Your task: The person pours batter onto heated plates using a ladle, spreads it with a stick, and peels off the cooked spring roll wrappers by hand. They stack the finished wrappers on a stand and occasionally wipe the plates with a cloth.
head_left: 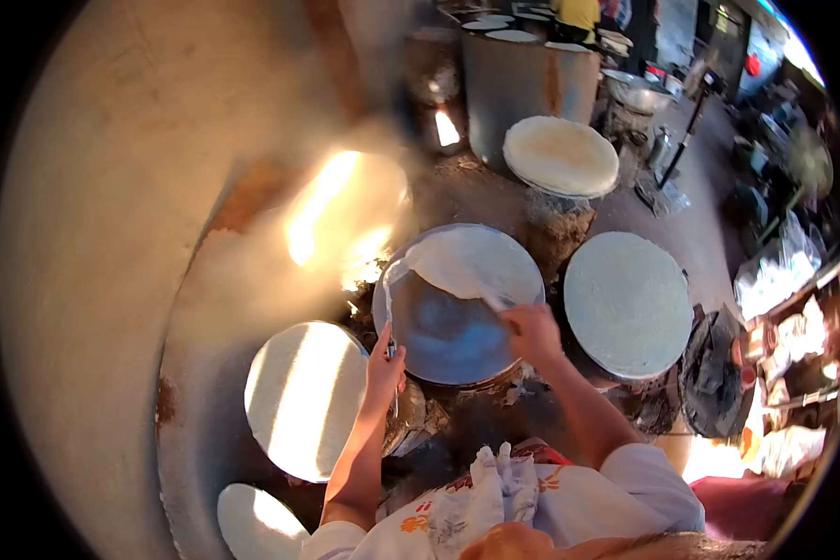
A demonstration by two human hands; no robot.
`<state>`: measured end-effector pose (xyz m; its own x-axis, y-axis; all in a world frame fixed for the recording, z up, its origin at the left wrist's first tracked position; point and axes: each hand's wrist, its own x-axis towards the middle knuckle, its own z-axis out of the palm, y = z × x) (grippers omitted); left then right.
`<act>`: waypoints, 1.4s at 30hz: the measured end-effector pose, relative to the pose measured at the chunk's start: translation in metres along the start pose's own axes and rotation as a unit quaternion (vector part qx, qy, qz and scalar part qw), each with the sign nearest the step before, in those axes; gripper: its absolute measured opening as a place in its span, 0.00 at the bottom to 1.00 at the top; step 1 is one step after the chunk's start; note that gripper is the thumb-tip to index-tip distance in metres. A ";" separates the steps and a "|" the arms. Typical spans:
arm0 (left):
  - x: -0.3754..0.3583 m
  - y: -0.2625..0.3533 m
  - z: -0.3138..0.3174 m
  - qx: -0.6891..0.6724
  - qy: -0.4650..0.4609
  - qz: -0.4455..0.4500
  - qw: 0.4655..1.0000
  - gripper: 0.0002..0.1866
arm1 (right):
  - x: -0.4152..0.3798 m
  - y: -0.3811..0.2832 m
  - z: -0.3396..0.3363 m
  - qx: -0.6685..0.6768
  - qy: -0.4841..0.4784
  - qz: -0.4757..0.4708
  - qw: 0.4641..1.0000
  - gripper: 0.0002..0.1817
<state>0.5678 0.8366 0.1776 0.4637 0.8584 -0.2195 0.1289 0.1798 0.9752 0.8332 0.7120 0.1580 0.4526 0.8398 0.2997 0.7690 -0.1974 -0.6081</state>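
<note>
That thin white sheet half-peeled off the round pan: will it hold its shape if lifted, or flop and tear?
Probably floppy: the white sheet already folds back over itself on the round pan. It looks very thin, so likely light and easy to tear. Both the left hand and the right hand work its edge, suggesting it needs support.

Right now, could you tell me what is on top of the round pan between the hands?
A thin pale sheet covers the far half of the pan; the near half is bare. The metal beneath the sheet is hidden.
</note>
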 end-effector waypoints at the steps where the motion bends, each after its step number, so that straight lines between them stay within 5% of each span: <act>1: -0.004 -0.004 0.002 -0.012 0.010 0.004 1.000 0.30 | 0.004 0.013 -0.012 -0.035 -0.018 0.015 0.999 0.21; 6: -0.018 -0.003 0.034 -0.097 0.095 -0.042 0.990 0.32 | 0.049 0.028 0.007 -0.031 -0.095 -0.056 0.993 0.21; 15: -0.084 0.014 0.108 -0.036 0.252 -0.042 0.966 0.31 | 0.079 0.036 0.007 0.095 -0.244 -0.233 0.937 0.14; 18: -0.110 0.012 0.119 -0.010 0.247 -0.067 0.967 0.31 | 0.110 0.071 -0.014 0.143 -0.164 -0.333 0.917 0.12; 19: -0.102 0.012 0.120 -0.015 0.255 -0.070 0.964 0.30 | 0.125 0.080 -0.008 0.127 -0.113 -0.320 0.932 0.11; 23: -0.077 0.005 0.135 -0.006 0.248 -0.097 0.964 0.30 | 0.142 0.072 0.005 0.075 -0.237 -0.261 0.933 0.13; 27: -0.116 0.005 0.152 -0.037 0.254 -0.126 0.958 0.30 | 0.123 0.071 0.009 0.065 -0.294 -0.350 0.887 0.11; 30: -0.146 0.015 0.160 0.010 0.240 -0.167 0.956 0.31 | 0.148 0.084 -0.010 0.223 -0.343 -0.326 0.852 0.12; 33: -0.133 0.014 0.158 0.012 0.204 -0.172 0.964 0.31 | 0.192 0.075 0.009 0.093 -0.282 -0.316 0.901 0.11; 36: -0.130 0.019 0.162 0.022 0.204 -0.191 0.960 0.31 | 0.181 0.068 0.031 0.157 -0.347 -0.374 0.846 0.15; 40: -0.167 0.021 0.163 0.006 0.224 -0.208 0.952 0.32 | 0.185 0.096 -0.010 0.239 -0.434 -0.318 0.808 0.13; 42: -0.171 0.022 0.156 0.014 0.237 -0.223 0.945 0.32 | 0.200 0.075 0.000 0.168 -0.430 -0.258 0.849 0.13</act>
<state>0.6276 0.6190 0.2327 -0.0866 0.8201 -0.5656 0.2457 0.5678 0.7857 0.9813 0.8651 0.1729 -0.5129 0.8579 0.0306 0.5274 0.3431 -0.7773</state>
